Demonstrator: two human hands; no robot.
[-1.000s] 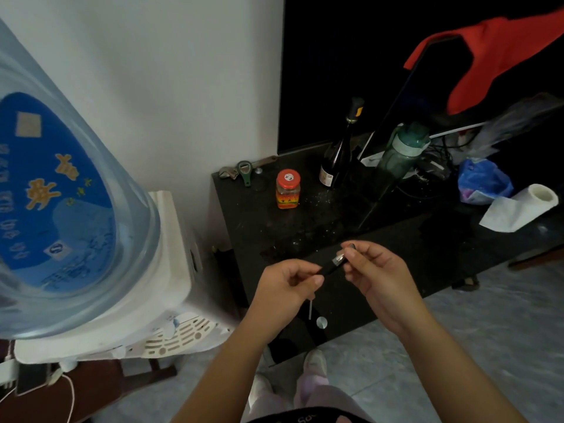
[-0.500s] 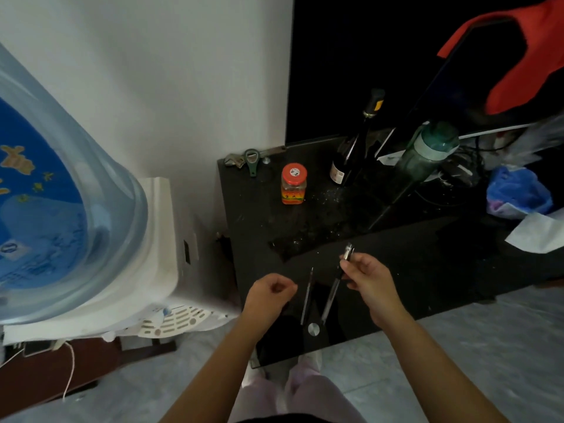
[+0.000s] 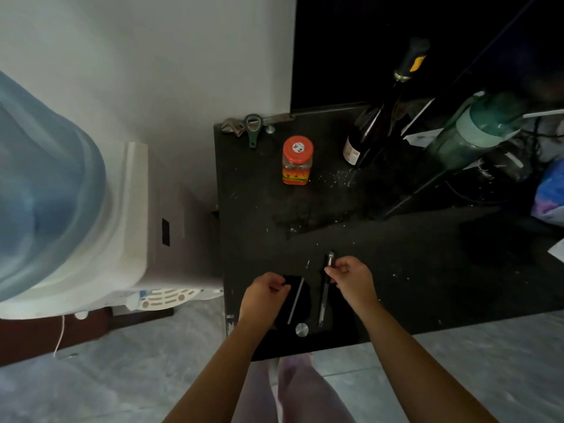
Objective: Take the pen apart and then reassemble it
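**A:** Dark tabletop (image 3: 396, 270), dusty, white wall behind, water dispenser (image 3: 131, 239) with a blue jug (image 3: 45, 190) off to the left. Where's the pen?

**B:** In pieces near the front edge. Pen barrel (image 3: 324, 297) lies with its long axis running almost straight away from the person, tilted slightly right at the far end. Metal-clip end points away, other end points at the front edge.

**A:** Hands?

**B:** Right hand (image 3: 351, 277) has thumb and fingers pinched on the barrel's upper part, just under the clip. Left hand (image 3: 265, 290) is curled loosely, resting on the table to the left. Can't tell if it grips anything.

**A:** Refill?

**B:** Thin refill (image 3: 297, 297) lies on the table between the two hands, nearly parallel to the barrel, tip pointing away. Not touched by either hand. Small round silver piece (image 3: 301, 329) sits near its closer end.

**A:** Other clutter?

**B:** Red-lidded jar (image 3: 296, 161), dark wine bottle (image 3: 375, 129), green bottle (image 3: 476, 129), bottle opener (image 3: 252, 129) at the back. All well apart from the pen.
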